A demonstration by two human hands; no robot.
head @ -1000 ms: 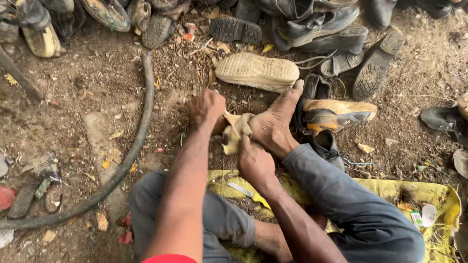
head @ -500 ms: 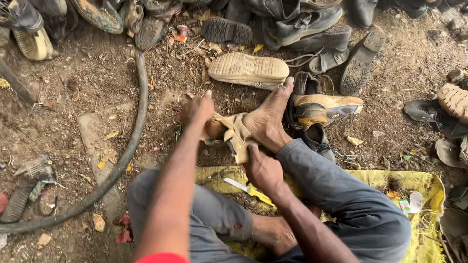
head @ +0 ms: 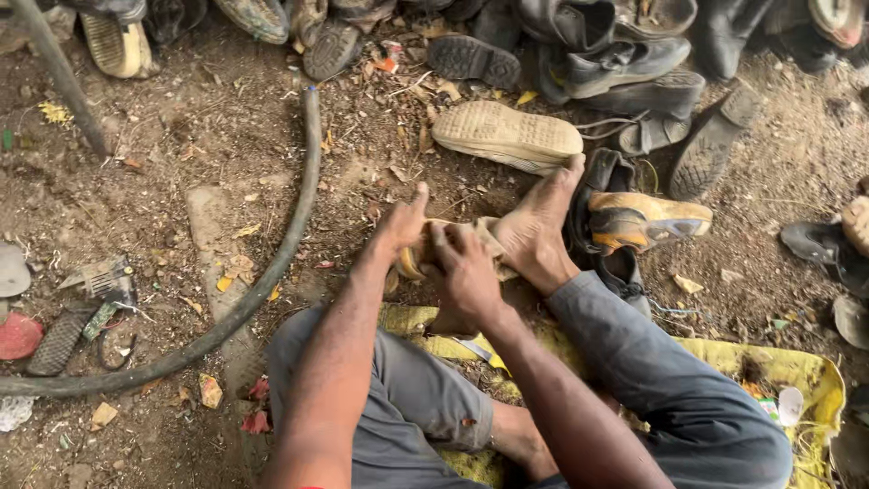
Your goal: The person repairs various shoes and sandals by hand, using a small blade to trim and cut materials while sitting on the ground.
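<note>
Tan leather sandal upper (head: 425, 249), worn and creased, is held low over the dirt ground (head: 181, 145) between both hands and pressed against a bare foot (head: 534, 237). The left hand (head: 403, 226) is clasped on the sandal's near end, thumb raised and pointing upward. The right hand (head: 466, 272) is closed over the sandal's middle, its fingers curled on top of the leather. The foot is braced against the sandal's far side, toes pointing away. Grey trousers (head: 670, 389) cover the bent legs, which rest on a yellow woven sack (head: 778, 367) spread on the ground. A small blade with a pale handle (head: 472, 349) lies on the sack just below the hands. A beige rubber shoe sole (head: 507, 136), tread up, lies beyond the foot, and an orange-soled black shoe (head: 647, 220) lies just beside the foot to its right. A dark curved rubber hose (head: 272, 272) runs across the ground on the left. Dark worn shoes (head: 625, 59) are heaped along the top edge.
</note>
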